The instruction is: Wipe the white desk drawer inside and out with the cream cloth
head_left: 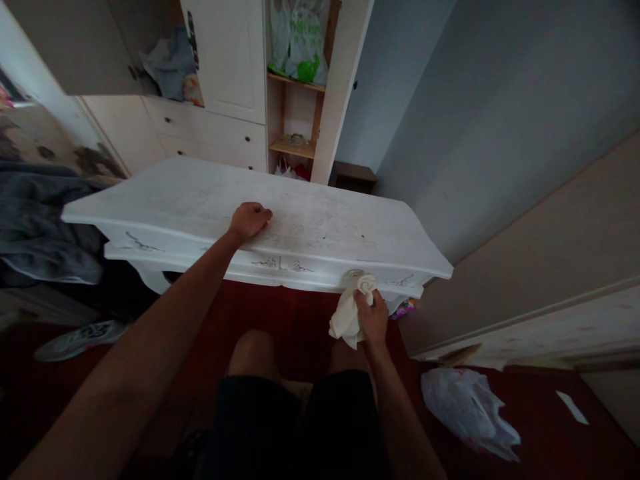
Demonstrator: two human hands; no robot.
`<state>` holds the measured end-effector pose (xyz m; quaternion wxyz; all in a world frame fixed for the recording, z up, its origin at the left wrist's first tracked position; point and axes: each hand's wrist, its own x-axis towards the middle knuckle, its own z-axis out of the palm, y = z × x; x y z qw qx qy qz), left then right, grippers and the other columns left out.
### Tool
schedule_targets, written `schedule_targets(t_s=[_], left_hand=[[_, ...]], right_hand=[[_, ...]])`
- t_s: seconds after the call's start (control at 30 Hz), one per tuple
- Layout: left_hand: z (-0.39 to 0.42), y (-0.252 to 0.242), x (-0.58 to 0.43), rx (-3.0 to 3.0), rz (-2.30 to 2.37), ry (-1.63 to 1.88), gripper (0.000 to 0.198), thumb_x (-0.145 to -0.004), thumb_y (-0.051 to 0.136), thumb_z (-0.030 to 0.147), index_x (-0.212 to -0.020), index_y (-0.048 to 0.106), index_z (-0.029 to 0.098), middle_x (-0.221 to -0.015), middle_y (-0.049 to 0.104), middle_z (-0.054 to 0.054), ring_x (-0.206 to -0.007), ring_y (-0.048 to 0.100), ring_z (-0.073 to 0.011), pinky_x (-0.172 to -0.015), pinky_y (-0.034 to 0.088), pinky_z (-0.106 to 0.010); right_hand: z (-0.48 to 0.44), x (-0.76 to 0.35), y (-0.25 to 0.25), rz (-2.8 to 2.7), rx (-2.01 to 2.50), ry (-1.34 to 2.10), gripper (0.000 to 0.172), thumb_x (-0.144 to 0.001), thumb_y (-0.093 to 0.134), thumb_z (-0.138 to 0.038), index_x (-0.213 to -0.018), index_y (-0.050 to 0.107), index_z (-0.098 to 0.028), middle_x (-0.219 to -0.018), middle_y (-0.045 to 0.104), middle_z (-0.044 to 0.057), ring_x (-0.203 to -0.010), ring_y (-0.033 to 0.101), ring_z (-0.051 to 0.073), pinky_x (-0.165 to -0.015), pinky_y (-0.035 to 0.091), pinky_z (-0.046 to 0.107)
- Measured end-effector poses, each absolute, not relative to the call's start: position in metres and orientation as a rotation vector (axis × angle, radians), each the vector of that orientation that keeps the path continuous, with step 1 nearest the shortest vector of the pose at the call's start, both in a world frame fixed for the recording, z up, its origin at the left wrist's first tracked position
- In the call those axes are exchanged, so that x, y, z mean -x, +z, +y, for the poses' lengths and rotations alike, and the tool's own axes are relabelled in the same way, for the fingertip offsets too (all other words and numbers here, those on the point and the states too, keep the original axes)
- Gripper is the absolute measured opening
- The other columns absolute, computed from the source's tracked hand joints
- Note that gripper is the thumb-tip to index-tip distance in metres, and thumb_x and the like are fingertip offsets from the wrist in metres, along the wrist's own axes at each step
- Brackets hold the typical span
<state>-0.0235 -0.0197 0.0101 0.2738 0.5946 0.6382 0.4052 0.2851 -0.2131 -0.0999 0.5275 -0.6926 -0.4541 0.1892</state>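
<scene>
A long white table [320, 213] with carved, curved front drawers stands before my knees, its top marked with greyish smudges and a few dark specks. My left hand [250, 221] rests on the tabletop near the front edge, fingers curled in; whether anything small is inside them is hidden. In front of the right drawer, my right hand [373, 315] grips a cream-coloured cloth [349, 317]. The cloth is bunched at the top and hangs down, close to the drawer front.
Behind the table stands a white wardrobe [233, 60] with an open door and shelves holding plastic bags [303, 43]. Grey clothing [50, 233] lies at the left, above a shoe [83, 339]. A white plastic bag [470, 407] sits on the red floor at right.
</scene>
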Motion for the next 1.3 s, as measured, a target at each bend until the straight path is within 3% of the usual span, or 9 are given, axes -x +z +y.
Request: schedule_targets(t_s=[0.3, 0.47, 0.67, 0.83, 0.97, 1.17, 1.3], left_hand=[[-0.026, 0.007, 0.023, -1.67, 1.765, 1.183, 0.021, -0.077, 0.061, 0.026, -0.057, 0.058, 0.021, -0.053, 0.06, 0.0, -0.058, 0.057, -0.0167, -0.061, 0.043, -0.028], [-0.026, 0.006, 0.022, -1.645, 1.778, 1.199, 0.018, -0.076, 0.06, 0.025, -0.058, 0.059, 0.021, -0.054, 0.06, 0.0, -0.061, 0.058, -0.0171, -0.064, 0.044, -0.028], [-0.025, 0.005, 0.022, -1.647, 1.761, 1.215, 0.017, -0.075, 0.059, 0.024, -0.059, 0.058, 0.021, -0.056, 0.061, 0.0, -0.064, 0.06, -0.0181, -0.066, 0.045, -0.029], [-0.026, 0.005, 0.022, -1.644, 1.748, 1.245, 0.018, -0.075, 0.059, 0.025, -0.058, 0.058, 0.021, -0.057, 0.062, -0.001, -0.065, 0.06, -0.0183, -0.066, 0.045, -0.03], [-0.027, 0.005, 0.022, -1.642, 1.754, 1.26, 0.018, -0.075, 0.059, 0.024, -0.057, 0.057, 0.021, -0.057, 0.062, -0.001, -0.066, 0.061, -0.0186, -0.067, 0.045, -0.029], [-0.029, 0.007, 0.022, -1.65, 1.747, 1.241, 0.017, -0.076, 0.058, 0.025, -0.059, 0.058, 0.021, -0.056, 0.062, -0.001, -0.066, 0.06, -0.0185, -0.067, 0.046, -0.029], [-0.028, 0.006, 0.022, -1.645, 1.764, 1.229, 0.017, -0.076, 0.058, 0.026, -0.06, 0.058, 0.021, -0.058, 0.063, -0.001, -0.067, 0.061, -0.0188, -0.067, 0.047, -0.028]], right_hand=[[-0.178, -0.228, -0.096, -0.858, 1.601, 0.198, 0.043, -0.087, 0.057, -0.055, -0.106, 0.063, -0.017, -0.105, 0.07, 0.014, -0.095, 0.063, 0.027, -0.092, 0.049, 0.042], [-0.16, -0.17, -0.111, -0.891, 1.52, 0.235, 0.044, -0.094, 0.051, -0.051, -0.119, 0.057, -0.015, -0.117, 0.067, 0.018, -0.108, 0.063, 0.027, -0.099, 0.048, 0.043], [-0.158, -0.115, -0.116, -1.199, 1.606, 0.278, 0.033, -0.096, 0.053, -0.04, -0.121, 0.06, -0.019, -0.116, 0.065, 0.014, -0.11, 0.063, 0.026, -0.096, 0.051, 0.039], [-0.168, -0.132, -0.112, -1.647, 1.671, 0.255, 0.037, -0.091, 0.063, -0.032, -0.127, 0.064, -0.024, -0.134, 0.063, 0.01, -0.118, 0.064, 0.024, -0.095, 0.053, 0.035], [-0.176, -0.145, -0.116, -1.949, 1.618, 0.303, 0.04, -0.087, 0.068, -0.032, -0.127, 0.068, -0.031, -0.131, 0.067, 0.003, -0.112, 0.067, 0.021, -0.091, 0.055, 0.03], [-0.179, -0.136, -0.102, -1.779, 1.614, 0.182, 0.045, -0.094, 0.062, -0.036, -0.137, 0.063, -0.026, -0.135, 0.063, 0.008, -0.119, 0.064, 0.023, -0.092, 0.056, 0.032], [-0.169, -0.132, -0.084, -1.924, 1.69, 0.177, 0.049, -0.094, 0.064, -0.034, -0.142, 0.059, -0.029, -0.139, 0.06, 0.009, -0.12, 0.063, 0.026, -0.096, 0.055, 0.036]])
